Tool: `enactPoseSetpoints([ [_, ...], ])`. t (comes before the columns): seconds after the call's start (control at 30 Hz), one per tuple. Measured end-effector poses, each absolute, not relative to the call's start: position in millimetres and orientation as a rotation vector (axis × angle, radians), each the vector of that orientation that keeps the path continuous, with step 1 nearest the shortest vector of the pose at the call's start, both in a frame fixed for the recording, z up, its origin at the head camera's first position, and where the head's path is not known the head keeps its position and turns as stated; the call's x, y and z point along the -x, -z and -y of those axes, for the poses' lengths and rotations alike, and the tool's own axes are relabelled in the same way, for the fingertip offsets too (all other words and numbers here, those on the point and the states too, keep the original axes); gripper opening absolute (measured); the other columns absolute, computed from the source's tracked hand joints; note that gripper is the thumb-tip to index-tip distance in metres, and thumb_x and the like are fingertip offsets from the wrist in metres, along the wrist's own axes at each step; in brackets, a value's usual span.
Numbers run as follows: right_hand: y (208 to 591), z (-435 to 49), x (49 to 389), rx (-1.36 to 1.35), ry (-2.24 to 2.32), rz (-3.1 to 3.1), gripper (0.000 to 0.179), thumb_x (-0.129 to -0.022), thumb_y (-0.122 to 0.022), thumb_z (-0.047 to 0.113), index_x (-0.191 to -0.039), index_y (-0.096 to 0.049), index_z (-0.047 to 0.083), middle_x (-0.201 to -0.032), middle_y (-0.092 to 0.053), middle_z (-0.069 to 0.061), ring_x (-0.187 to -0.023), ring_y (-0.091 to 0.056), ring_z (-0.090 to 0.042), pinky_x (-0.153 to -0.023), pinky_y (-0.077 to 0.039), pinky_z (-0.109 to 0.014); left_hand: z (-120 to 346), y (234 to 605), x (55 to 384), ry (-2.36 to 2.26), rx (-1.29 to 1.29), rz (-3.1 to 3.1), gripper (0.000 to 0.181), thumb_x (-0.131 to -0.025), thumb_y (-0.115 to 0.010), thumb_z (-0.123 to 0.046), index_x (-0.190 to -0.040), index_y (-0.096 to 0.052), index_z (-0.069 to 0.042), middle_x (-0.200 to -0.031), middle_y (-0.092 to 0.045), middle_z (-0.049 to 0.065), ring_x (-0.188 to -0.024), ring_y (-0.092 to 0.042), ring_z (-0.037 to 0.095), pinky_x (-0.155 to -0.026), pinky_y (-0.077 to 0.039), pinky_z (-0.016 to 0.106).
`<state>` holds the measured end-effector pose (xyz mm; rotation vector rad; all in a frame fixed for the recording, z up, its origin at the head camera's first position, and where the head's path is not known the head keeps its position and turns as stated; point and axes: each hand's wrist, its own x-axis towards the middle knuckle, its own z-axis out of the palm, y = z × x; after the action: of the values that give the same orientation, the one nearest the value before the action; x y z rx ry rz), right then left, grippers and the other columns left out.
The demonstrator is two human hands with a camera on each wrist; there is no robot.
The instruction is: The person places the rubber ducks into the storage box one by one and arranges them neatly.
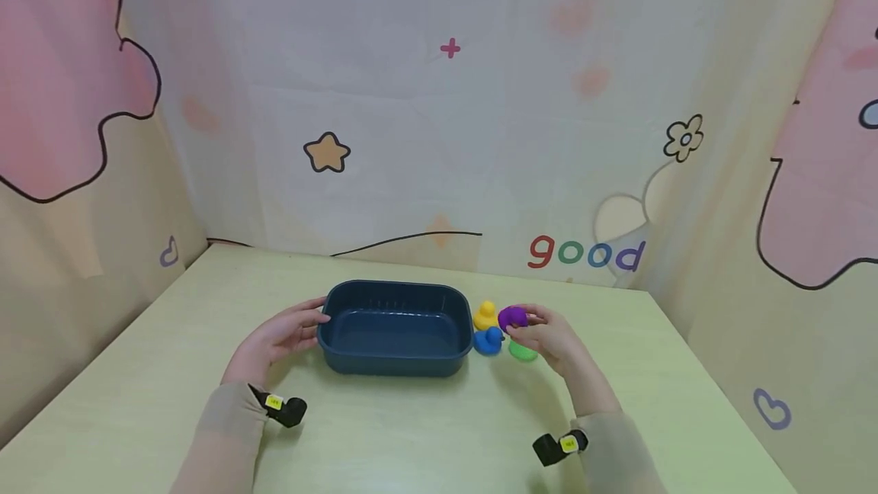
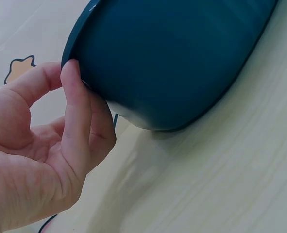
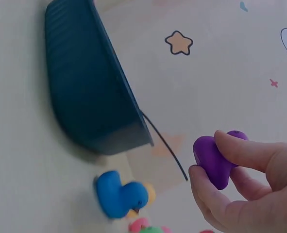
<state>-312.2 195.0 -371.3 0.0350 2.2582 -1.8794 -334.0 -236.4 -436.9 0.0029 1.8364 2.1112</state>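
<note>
A dark blue rectangular basin (image 1: pixel 394 366) stands on the table. At its left end my left hand (image 1: pixel 291 330) holds the rim, fingertips on the edge in the left wrist view. My right hand (image 1: pixel 552 338) pinches a purple toy duck (image 3: pixel 213 158) between thumb and fingers, raised over the table to the right of the basin. Below and beside it are a blue toy duck (image 1: pixel 488 341), a yellow toy duck (image 1: pixel 485 315) and a green toy (image 1: pixel 523 351), partly hidden by the right hand.
The pale wooden table (image 1: pixel 411 433) reaches back to a printed cloth (image 1: pixel 439 158), which also hangs along both sides. A bit of pink (image 3: pixel 139 224) shows beside the green toy in the right wrist view.
</note>
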Motion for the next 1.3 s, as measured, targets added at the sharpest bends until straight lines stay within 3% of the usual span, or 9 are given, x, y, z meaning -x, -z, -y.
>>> enactPoseSetpoints([
  [0.17, 355.8, -169.7, 329.6, 0.008, 1.871, -2.260, 0.055, -0.093, -0.059, -0.003, -0.144, -0.038, -0.005, -0.142, -0.040, -0.028, -0.110, -0.061, -0.028, -0.102, -0.049, -0.036, 238.1, 437.1, 334.8, -2.105, -0.024, -1.853, 0.067, -0.100, -0.053, -0.013, -0.156, -0.017, -0.006, -0.090, -0.065, -0.008, -0.073, -0.063, 0.001, -0.067, -0.053, 0.014],
  [0.43, 348.2, -121.0, 353.2, 0.119, 1.902, -2.203, 0.055, -0.092, -0.058, -0.007, -0.144, -0.039, -0.008, -0.143, -0.041, -0.030, -0.114, -0.062, -0.031, -0.103, -0.044, -0.039, 234.3, 439.0, 337.7, -2.123, -0.030, -1.827, 0.066, -0.099, -0.052, -0.010, -0.156, -0.018, -0.004, -0.085, -0.063, -0.007, -0.070, -0.063, 0.002, -0.063, -0.052, 0.013],
  [0.67, 352.3, -65.7, 366.2, 0.212, 1.921, -2.099, 0.054, -0.089, -0.060, -0.011, -0.141, -0.042, -0.011, -0.141, -0.045, -0.032, -0.098, -0.065, -0.020, -0.097, -0.049, -0.034, 236.5, 438.3, 337.5, -2.133, -0.005, -1.834, 0.066, -0.098, -0.052, -0.009, -0.155, -0.019, -0.004, -0.082, -0.063, -0.006, -0.068, -0.063, 0.003, -0.061, -0.053, 0.014],
  [0.9, 361.7, -19.8, 370.7, 0.218, 1.850, -2.128, 0.046, -0.087, -0.064, -0.011, -0.132, -0.053, -0.009, -0.133, -0.053, -0.029, -0.101, -0.065, -0.026, -0.098, -0.050, -0.039, 235.8, 436.2, 332.8, -2.134, -0.010, -1.832, 0.065, -0.098, -0.053, -0.009, -0.155, -0.021, -0.004, -0.084, -0.064, -0.006, -0.070, -0.063, 0.003, -0.064, -0.053, 0.014],
  [1.1, 377.8, 5.3, 374.5, 0.239, 1.665, -2.232, 0.046, -0.086, -0.071, -0.001, -0.130, -0.058, -0.002, -0.130, -0.058, -0.022, -0.105, -0.062, -0.025, -0.091, -0.056, -0.034, 234.0, 438.8, 332.4, -2.144, 0.022, -1.839, 0.063, -0.098, -0.054, -0.010, -0.154, -0.025, -0.005, -0.085, -0.064, -0.006, -0.071, -0.063, 0.004, -0.065, -0.053, 0.015],
  [1.3, 390.9, 25.5, 379.3, 0.247, 1.552, -2.278, 0.044, -0.083, -0.075, 0.004, -0.125, -0.063, 0.000, -0.125, -0.062, -0.017, -0.106, -0.059, -0.026, -0.089, -0.053, -0.036, 234.8, 439.1, 334.6, -2.154, 0.058, -1.838, 0.062, -0.097, -0.055, -0.010, -0.153, -0.028, -0.005, -0.089, -0.066, -0.005, -0.071, -0.063, 0.005, -0.066, -0.053, 0.015],
])
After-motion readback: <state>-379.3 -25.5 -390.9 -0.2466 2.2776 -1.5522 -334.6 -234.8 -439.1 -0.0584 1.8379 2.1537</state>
